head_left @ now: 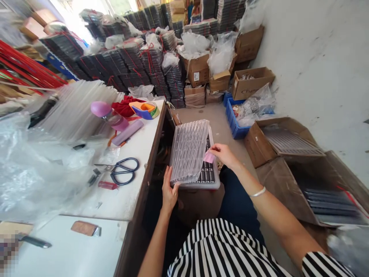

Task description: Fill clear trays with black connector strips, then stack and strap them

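My left hand (169, 191) holds the near left corner of a clear ribbed plastic tray (188, 150), fingers along its side and thumb at its near edge. The tray lies slanted over a white-rimmed tray (215, 185) in front of my knees. Rows of black pieces with pale markings (208, 173) show along that lower tray's right side; the rest lie under the clear plastic. Between the closed thumb and fingers of my right hand (223, 154) is a small pink piece (209, 156), cloth or paper, I cannot tell which. It hangs over the clear tray's right edge.
On the white table (132, 200) at left lie scissors (123, 169), a wooden-handled scraper (85, 228), a purple roll (127, 132) and clear plastic bags (37, 165). A blue crate (238, 130) and cardboard boxes (253, 144) stand at right. Tied stacks of black trays (152, 69) fill the back.
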The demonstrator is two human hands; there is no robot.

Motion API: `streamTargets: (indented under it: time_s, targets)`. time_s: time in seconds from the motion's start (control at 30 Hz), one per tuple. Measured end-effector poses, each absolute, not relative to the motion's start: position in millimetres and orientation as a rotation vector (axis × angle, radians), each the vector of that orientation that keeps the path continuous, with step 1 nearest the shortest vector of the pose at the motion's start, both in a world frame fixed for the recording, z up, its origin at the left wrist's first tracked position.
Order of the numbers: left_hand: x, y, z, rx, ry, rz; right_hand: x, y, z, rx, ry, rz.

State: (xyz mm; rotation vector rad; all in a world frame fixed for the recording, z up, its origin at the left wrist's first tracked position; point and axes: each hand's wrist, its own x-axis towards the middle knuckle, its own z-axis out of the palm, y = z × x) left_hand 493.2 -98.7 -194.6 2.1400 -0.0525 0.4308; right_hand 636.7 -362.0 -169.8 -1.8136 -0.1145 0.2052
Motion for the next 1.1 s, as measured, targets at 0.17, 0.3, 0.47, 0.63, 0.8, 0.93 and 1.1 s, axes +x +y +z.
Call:
streamTargets:
  time_s: [0.17,0.3,0.47,0.63,0.8,0.93,1.1]
  targets:
    - [492,-97,-199,2.056,0.015,0.403,717,-341,-161,-2.04,-0.149,0.168]
    - [492,-97,-199,1.993,0.067,0.377,756,-326,-157,-2.157,-0.198,0.143]
    - [492,-96,-195,2.011,0.111,0.345,769,-309,-161,-2.238,-0.182,0.064]
    - [492,-94,-193,2.101,0.047,0.359,768,-312,-166,-2.239,0.03,-0.075]
    - [490,-100,-190,2.283,-0.016,0.302,752,-352,-183,-2.1,0.327,-0.191]
    - [487,-109,-189,2.451,0.007,0.232,715,-376,-206,-1.96,0.354,-0.161]
    - [513,-111,-183,2.373,0.208,0.325,673,-368,-230,-1.843,0.296,-0.111]
